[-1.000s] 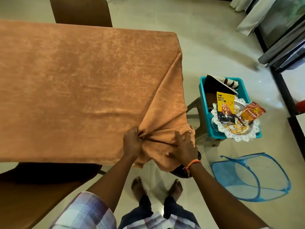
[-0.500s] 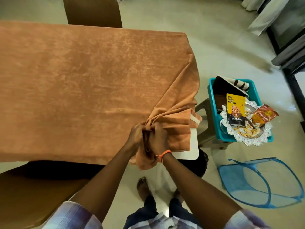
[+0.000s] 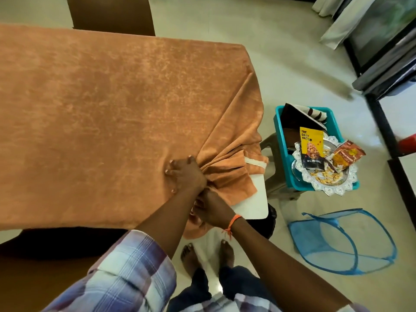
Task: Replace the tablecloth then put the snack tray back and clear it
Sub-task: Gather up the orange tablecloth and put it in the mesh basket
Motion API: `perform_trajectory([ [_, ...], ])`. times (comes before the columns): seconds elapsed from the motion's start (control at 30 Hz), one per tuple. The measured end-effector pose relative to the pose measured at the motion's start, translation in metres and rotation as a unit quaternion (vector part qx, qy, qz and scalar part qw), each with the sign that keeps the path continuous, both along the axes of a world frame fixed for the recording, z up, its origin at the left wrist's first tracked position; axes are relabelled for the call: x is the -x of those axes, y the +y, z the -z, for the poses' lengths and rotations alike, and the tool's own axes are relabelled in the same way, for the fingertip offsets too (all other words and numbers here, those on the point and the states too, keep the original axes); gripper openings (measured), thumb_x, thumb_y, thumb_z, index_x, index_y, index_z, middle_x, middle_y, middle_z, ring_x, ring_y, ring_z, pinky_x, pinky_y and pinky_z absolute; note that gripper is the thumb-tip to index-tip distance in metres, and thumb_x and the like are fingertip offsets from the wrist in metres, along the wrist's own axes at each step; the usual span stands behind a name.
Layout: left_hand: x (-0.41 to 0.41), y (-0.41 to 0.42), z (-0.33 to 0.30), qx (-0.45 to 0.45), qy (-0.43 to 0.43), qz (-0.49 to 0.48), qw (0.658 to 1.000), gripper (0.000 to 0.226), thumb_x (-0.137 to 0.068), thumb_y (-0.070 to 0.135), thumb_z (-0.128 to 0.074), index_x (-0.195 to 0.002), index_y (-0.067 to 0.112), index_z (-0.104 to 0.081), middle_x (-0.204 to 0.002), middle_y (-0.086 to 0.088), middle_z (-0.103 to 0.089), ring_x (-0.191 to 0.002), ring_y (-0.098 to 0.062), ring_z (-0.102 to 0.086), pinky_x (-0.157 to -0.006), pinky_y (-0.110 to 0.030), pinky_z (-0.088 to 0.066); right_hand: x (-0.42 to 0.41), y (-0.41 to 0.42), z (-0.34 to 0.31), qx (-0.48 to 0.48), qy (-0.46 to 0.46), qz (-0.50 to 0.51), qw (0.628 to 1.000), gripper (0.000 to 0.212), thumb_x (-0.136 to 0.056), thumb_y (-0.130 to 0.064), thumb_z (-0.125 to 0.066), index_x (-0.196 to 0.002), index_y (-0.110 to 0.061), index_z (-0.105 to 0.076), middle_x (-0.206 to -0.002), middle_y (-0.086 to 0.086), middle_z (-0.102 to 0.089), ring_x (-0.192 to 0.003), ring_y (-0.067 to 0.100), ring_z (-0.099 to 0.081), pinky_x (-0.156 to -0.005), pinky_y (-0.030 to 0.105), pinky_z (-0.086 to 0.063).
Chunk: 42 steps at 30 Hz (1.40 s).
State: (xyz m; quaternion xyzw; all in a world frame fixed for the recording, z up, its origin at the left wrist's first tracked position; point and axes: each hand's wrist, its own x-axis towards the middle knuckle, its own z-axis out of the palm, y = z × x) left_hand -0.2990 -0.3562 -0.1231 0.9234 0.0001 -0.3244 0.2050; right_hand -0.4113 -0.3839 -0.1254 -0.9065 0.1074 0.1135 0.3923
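Here, the orange-brown tablecloth [image 3: 108,104] is seen spread over the bench, its near right corner bunched into pleats so that a white corner of the bench [image 3: 253,204] is laid bare. The left hand [image 3: 185,173] is pressed flat on the cloth with fingers spread, just beside the gathered folds. The right hand [image 3: 212,209] is curled round the hanging bundle of cloth at the bench edge. The cloth is napped and velvety, with a pale hem strip shown at the turned-up corner.

Right of the bench, a teal plastic crate [image 3: 280,140] is set on a grey stool [image 3: 273,176]; the scalloped silver snack tray [image 3: 326,180] is propped across its rim, loaded with a yellow almond packet [image 3: 311,147], an orange-brown snack packet [image 3: 346,155] and loose crisps. A collapsed blue mesh hamper [image 3: 342,240] lies on the glossy tiled floor [image 3: 281,64]. Brown chairs [image 3: 110,15] are tucked against the bench.
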Motion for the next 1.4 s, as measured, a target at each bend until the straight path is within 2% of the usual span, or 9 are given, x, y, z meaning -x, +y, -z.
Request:
perform_trajectory([
  [0.17,-0.014,0.001,0.016,-0.077,-0.083,0.136,0.984,0.041,-0.099,0.018,-0.04,-0.139,0.02,-0.041,-0.149,-0.031,-0.025,-0.132,-0.053,-0.031,-0.101,-0.057,-0.042,0.011,-0.053,-0.008,0.101,-0.179,0.223,0.953,0.01,-0.086,-0.017,-0.064,-0.082,-0.01,-0.07,-0.077,0.009,-0.071,-0.065,0.02,-0.064,-0.061,0.039,-0.055],
  [0.4,-0.033,0.001,0.014,-0.074,-0.155,0.159,0.972,0.025,-0.092,0.007,-0.047,-0.106,0.01,-0.068,-0.105,-0.016,-0.068,-0.097,-0.035,-0.065,-0.074,-0.035,-0.05,-0.054,-0.164,-0.005,0.197,0.137,0.228,0.944,0.108,-0.067,-0.069,-0.068,-0.15,-0.029,-0.011,-0.156,0.024,-0.008,-0.143,0.046,-0.013,-0.112,0.058,-0.022],
  [0.57,-0.042,-0.001,0.014,-0.05,-0.174,0.137,0.974,0.02,-0.091,0.007,-0.047,-0.098,0.007,-0.066,-0.097,-0.017,-0.066,-0.089,-0.036,-0.065,-0.068,-0.035,-0.047,-0.083,-0.164,-0.007,0.221,0.099,0.239,0.94,0.026,-0.094,-0.032,-0.052,-0.11,-0.013,-0.06,-0.122,0.02,-0.055,-0.106,0.042,-0.057,-0.084,0.043,-0.048],
  [0.7,-0.051,0.001,0.01,-0.007,-0.166,0.069,0.984,0.014,-0.086,0.012,-0.055,-0.088,0.007,-0.068,-0.086,-0.016,-0.068,-0.079,-0.037,-0.065,-0.059,-0.034,-0.045,-0.076,-0.135,0.002,0.05,0.169,0.291,0.94,0.026,-0.095,-0.015,-0.051,-0.072,-0.004,-0.048,-0.122,0.023,-0.061,-0.086,0.033,-0.059,-0.051,0.024,-0.037],
  [0.83,-0.062,0.003,-0.015,0.078,-0.047,-0.109,0.99,0.017,-0.083,0.014,-0.059,-0.086,0.0,-0.069,-0.086,-0.02,-0.069,-0.082,-0.038,-0.065,-0.063,-0.038,-0.05,-0.104,-0.079,-0.006,0.004,-0.066,0.374,0.925,0.004,-0.085,-0.008,-0.058,-0.083,-0.005,-0.061,-0.088,0.018,-0.067,-0.08,0.035,-0.06,-0.06,0.028,-0.028],
  [1.0,-0.09,0.0,-0.043,0.315,0.246,-0.379,0.835,0.04,-0.091,0.033,-0.042,-0.072,0.005,-0.063,-0.057,-0.011,-0.062,-0.04,-0.019,-0.059,-0.042,-0.022,-0.049,-0.113,-0.026,0.005,-0.095,-0.047,0.277,0.955,0.013,-0.083,-0.003,-0.049,-0.093,-0.006,-0.058,-0.093,0.015,-0.064,-0.086,0.032,-0.06,-0.073,0.037,-0.047],
  [1.2,-0.105,-0.029,0.038,0.124,0.093,-0.249,0.956,0.143,-0.013,0.079,-0.074,-0.135,0.012,-0.043,-0.116,-0.011,-0.065,-0.104,-0.032,-0.066,-0.089,-0.047,-0.055,-0.117,-0.07,-0.022,-0.461,0.115,0.247,0.845,0.032,-0.096,-0.003,-0.041,-0.126,-0.004,-0.05,-0.092,-0.001,-0.059,-0.078,0.009,-0.058,-0.063,0.019,-0.054],
  [1.3,-0.096,-0.048,0.005,0.015,0.053,-0.19,0.98,0.115,-0.04,0.075,-0.081,-0.133,0.017,-0.047,-0.125,-0.017,-0.061,-0.116,-0.041,-0.057,-0.097,-0.051,-0.046,-0.112,-0.113,-0.032,-0.544,0.158,0.316,0.761,0.031,-0.086,0.008,-0.038,-0.109,-0.002,-0.056,-0.089,0.015,-0.064,-0.07,0.02,-0.061,-0.065,0.03,-0.055],
  [1.4,-0.088,-0.05,-0.002,-0.067,-0.007,-0.15,0.986,0.071,-0.075,0.037,-0.082,-0.133,0.014,-0.048,-0.131,-0.016,-0.056,-0.122,-0.038,-0.053,-0.095,-0.052,-0.045,-0.109,-0.154,-0.042,-0.392,0.153,0.42,0.804,0.024,-0.095,-0.003,-0.039,-0.11,0.005,-0.056,-0.116,0.026,-0.065,-0.074,0.028,-0.067,-0.059,0.029,-0.057],
])
